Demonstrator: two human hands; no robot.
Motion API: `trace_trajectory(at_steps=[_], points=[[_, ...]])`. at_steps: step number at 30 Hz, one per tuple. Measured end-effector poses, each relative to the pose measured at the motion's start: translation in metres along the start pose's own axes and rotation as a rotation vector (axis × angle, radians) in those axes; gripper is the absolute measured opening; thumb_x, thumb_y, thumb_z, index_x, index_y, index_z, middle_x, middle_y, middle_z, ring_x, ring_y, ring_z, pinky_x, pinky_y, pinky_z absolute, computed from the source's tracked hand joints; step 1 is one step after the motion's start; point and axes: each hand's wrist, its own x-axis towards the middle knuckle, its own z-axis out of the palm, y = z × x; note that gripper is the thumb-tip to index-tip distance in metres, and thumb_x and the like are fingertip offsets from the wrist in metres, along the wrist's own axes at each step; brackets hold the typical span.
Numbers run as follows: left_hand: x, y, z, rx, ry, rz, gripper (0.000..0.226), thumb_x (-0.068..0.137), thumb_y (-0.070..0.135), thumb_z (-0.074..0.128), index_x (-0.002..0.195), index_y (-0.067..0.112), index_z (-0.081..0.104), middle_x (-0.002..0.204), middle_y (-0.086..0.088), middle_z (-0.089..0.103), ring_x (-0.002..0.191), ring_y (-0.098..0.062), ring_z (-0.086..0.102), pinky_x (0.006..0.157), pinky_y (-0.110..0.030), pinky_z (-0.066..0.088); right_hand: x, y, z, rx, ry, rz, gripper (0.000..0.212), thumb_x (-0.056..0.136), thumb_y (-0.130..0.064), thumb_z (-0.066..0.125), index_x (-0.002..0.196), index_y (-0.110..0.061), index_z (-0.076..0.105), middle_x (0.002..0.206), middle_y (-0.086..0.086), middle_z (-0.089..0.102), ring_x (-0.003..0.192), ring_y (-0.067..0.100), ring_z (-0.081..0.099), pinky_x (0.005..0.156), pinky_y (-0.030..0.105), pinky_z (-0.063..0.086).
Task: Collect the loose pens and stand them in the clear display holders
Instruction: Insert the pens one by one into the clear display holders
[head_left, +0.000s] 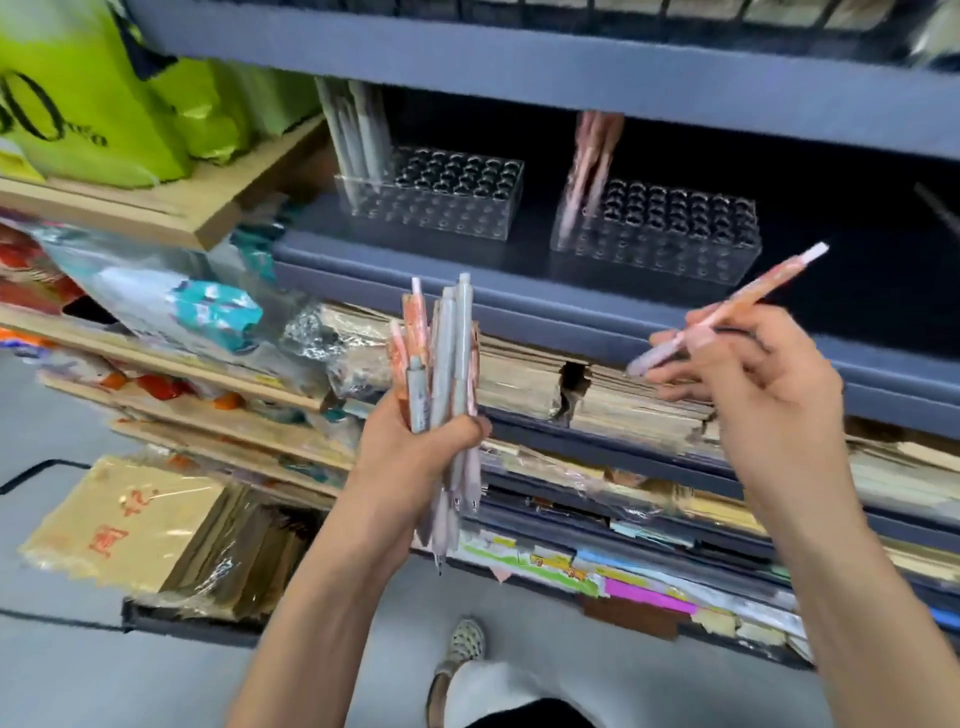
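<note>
My left hand (410, 457) grips a bundle of pens (441, 364), grey and pink-orange, held upright in front of the shelves. My right hand (753, 374) pinches a single pink pen (727, 312), tilted with its cap up to the right, below the right holder. Two clear display holders stand on the blue shelf: the left holder (447, 208) has several grey pens (356, 130) at its left end, and the right holder (670, 234) has a few pink pens (592, 156) at its left end. Most holes in both are empty.
The blue shelf edge (519, 296) runs in front of the holders, with another shelf (519, 67) close above them. Stacks of paper goods (597, 395) fill lower shelves. Green bags (104, 93) sit upper left. A crate of wrapped packs (156, 540) stands on the floor.
</note>
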Motion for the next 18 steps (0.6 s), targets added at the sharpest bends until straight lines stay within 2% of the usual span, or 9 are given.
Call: trace_trajectory(at_steps=[4,7,10,14,16,18], points=[[0.034,0.020,-0.011,0.030,-0.080,-0.059,0.029,0.078,0.002,0.074,0.098,0.021,0.067,0.079,0.001,0.074,0.065,-0.012,0.069,0.058,-0.027,0.056,0.039,-0.003,0.017,-0.021,0.226,-0.068,0.009,0.093,-0.016,0.060,0.099,-0.021,0.066,0.091,0.002,0.073,0.082,0.019,0.072,0.072,0.026,0.058],[0.057,0.034,-0.016,0.009,-0.086,-0.062,0.029,0.078,-0.001,0.073,0.091,0.026,0.071,0.082,-0.002,0.074,0.064,-0.014,0.068,0.054,-0.027,0.056,0.065,-0.002,0.029,-0.031,0.382,-0.105,0.011,0.089,-0.012,0.062,0.099,-0.011,0.066,0.088,-0.001,0.072,0.079,0.016,0.072,0.070,0.023,0.058],[0.073,0.038,-0.017,0.026,-0.100,-0.052,0.032,0.078,0.000,0.072,0.083,0.031,0.073,0.076,0.002,0.072,0.069,-0.014,0.069,0.056,-0.027,0.055,0.088,0.001,0.038,-0.021,0.475,-0.129,0.014,0.084,-0.005,0.060,0.095,-0.013,0.062,0.086,0.001,0.072,0.080,0.019,0.071,0.074,0.037,0.060],[0.086,0.037,-0.012,0.046,-0.138,-0.087,0.029,0.079,0.002,0.073,0.095,0.026,0.068,0.069,0.008,0.069,0.072,-0.015,0.066,0.068,-0.041,0.058,0.109,0.006,0.048,-0.025,0.497,-0.184,0.015,0.084,-0.004,0.062,0.093,-0.015,0.057,0.089,0.007,0.070,0.086,0.024,0.070,0.082,0.050,0.055],[0.090,0.037,-0.009,0.071,-0.159,-0.075,0.028,0.079,0.003,0.073,0.097,0.024,0.067,0.067,0.011,0.068,0.067,-0.009,0.065,0.064,-0.036,0.058,0.118,0.008,0.052,-0.068,0.465,-0.210,0.015,0.085,-0.005,0.062,0.092,-0.017,0.055,0.089,0.009,0.068,0.086,0.025,0.069,0.084,0.052,0.053],[0.094,0.037,-0.007,0.093,-0.193,-0.057,0.027,0.079,0.004,0.073,0.096,0.024,0.066,0.065,0.013,0.067,0.061,-0.004,0.064,0.058,-0.029,0.055,0.127,0.009,0.055,-0.190,0.444,-0.181,0.013,0.087,-0.009,0.062,0.093,-0.019,0.057,0.090,0.003,0.068,0.087,0.021,0.068,0.088,0.046,0.053]])
